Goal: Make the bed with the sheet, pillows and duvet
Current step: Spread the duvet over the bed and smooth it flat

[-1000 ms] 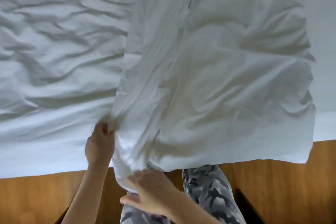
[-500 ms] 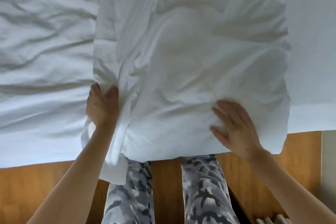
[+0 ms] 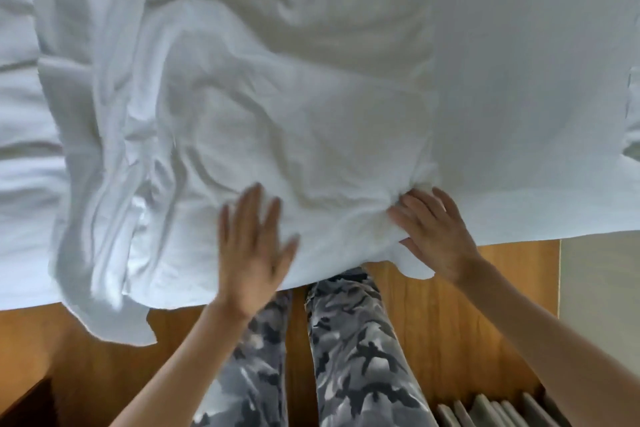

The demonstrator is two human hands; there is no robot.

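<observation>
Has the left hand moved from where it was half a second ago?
Yes. The left hand has let go of the pillow's left edge and slid right toward the middle, now lying flat above the person's patterned trousers.

Left hand [image 3: 254, 253] flat, fingers straight; right hand [image 3: 433, 232] likewise.

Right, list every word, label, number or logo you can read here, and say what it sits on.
None: no readable text anywhere.
The pillow, the sheet and the patterned trousers carry no lettering.
The grey slats at the bottom right are blank, as far as the blur allows.
</observation>
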